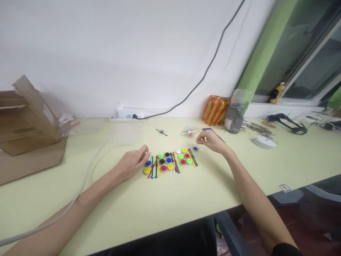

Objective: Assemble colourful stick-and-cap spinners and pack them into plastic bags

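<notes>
Small round discs in several colours, such as a yellow disc (pixel 147 170) and a red disc (pixel 163 168), lie in groups on the table. Between the groups are thin coloured arrow-shaped sticks (pixel 156 167), laid side by side. My left hand (pixel 133 163) rests at the left end, fingers curled beside a blue disc (pixel 148 163); what they hold, if anything, is hidden. Over the right end, my right hand (pixel 211 140) has its thumb and fingertips pinched together, near another blue disc (pixel 195 149). Nothing in that pinch can be made out.
Behind the discs lie a dark arrow with a round centre (pixel 161 132), a small clear packet (pixel 189 132) and a phone (pixel 213 133). A cardboard box (pixel 29 121) stands left. At back right are a striped bag (pixel 216 109) and white spool (pixel 264 142). A cable (pixel 86 177) crosses my left arm.
</notes>
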The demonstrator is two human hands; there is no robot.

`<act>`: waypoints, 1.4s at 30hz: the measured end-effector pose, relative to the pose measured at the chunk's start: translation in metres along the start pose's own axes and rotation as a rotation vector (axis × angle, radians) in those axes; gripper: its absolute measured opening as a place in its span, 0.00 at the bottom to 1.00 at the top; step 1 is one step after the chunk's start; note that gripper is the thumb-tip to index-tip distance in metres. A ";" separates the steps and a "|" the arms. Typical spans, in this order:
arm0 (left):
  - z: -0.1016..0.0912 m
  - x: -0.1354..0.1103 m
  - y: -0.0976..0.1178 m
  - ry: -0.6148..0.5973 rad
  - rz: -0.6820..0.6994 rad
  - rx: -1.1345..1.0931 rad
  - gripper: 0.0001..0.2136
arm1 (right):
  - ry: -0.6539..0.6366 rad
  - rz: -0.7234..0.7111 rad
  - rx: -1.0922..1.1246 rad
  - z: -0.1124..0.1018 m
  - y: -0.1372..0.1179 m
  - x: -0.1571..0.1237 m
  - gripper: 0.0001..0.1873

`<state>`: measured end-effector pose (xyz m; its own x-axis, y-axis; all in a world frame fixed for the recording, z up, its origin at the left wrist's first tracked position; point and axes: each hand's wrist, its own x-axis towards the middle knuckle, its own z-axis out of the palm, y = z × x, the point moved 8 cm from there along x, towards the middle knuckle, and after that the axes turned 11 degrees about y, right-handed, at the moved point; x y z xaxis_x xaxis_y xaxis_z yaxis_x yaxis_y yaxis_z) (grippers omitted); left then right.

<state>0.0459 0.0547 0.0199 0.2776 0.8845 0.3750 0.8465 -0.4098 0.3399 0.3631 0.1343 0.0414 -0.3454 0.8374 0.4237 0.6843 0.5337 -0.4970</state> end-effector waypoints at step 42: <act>-0.005 -0.010 0.032 0.111 0.093 -0.170 0.08 | 0.038 -0.110 0.399 0.038 -0.112 -0.011 0.12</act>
<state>0.0680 0.0314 0.0310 0.2911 0.8152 0.5008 0.7284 -0.5282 0.4364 0.2654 0.0698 0.0640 -0.3736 0.7716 0.5148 0.3391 0.6301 -0.6985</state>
